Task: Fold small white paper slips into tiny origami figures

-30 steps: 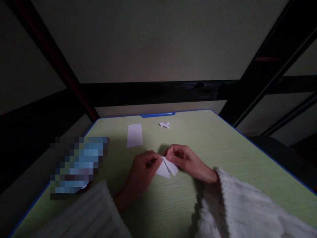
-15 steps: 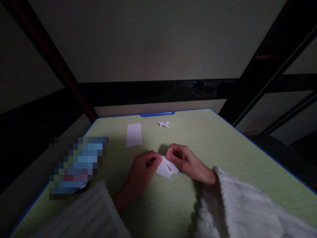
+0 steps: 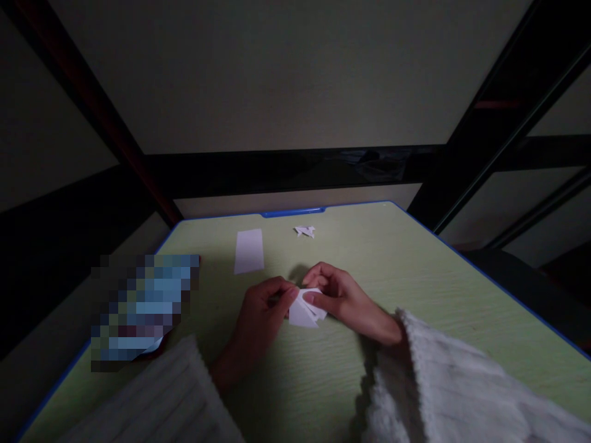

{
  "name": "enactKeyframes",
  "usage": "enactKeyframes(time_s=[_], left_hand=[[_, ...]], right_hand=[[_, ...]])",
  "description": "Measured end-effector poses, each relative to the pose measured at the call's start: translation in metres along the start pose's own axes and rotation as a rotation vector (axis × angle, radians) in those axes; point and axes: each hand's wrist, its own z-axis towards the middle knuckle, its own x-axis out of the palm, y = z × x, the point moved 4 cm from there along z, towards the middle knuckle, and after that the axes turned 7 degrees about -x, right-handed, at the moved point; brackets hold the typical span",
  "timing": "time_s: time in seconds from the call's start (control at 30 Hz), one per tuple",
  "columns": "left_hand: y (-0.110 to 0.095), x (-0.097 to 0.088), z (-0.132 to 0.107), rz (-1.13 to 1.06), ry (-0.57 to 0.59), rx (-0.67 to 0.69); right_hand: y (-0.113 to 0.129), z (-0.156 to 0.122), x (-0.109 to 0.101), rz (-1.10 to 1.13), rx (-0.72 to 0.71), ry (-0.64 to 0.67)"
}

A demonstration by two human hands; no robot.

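Note:
Both my hands pinch a small folded white paper piece over the middle of a pale green table. My left hand grips its left edge with fingertips pressed together. My right hand holds the top and right side, thumb and fingers closed on a flap. The paper shows pointed flaps hanging toward me. Thick white knitted sleeves cover both wrists.
A flat white paper rectangle lies beyond my left hand. A small finished folded paper figure sits near the table's far edge by a blue clip. A blurred-out object rests at the left edge. Dark frame bars rise behind.
My right hand has shifted slightly left and up over the paper, folding its upper flap in; the piece looks more compact. My left hand has barely moved.

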Motion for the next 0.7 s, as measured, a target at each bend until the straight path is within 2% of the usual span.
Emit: enactKeyframes(time_s=[0.1, 0.2, 0.37, 0.57, 0.7], left_hand=[[-0.002, 0.000, -0.002, 0.008, -0.023, 0.013], [-0.001, 0.001, -0.003, 0.017, 0.002, 0.009], [0.006, 0.007, -0.001, 0.033, 0.131, -0.052], [0.006, 0.006, 0.000, 0.008, 0.133, -0.061], [0.008, 0.008, 0.000, 0.022, 0.182, -0.111]], right_hand=[[0.002, 0.001, -0.001, 0.051, 0.012, -0.059], [0.006, -0.001, -0.003, 0.048, -0.014, -0.094], [0.007, -0.002, -0.004, 0.002, -0.020, -0.060], [0.008, -0.001, -0.005, 0.012, -0.033, -0.071], [0.008, -0.001, -0.005, -0.062, -0.049, -0.090]])
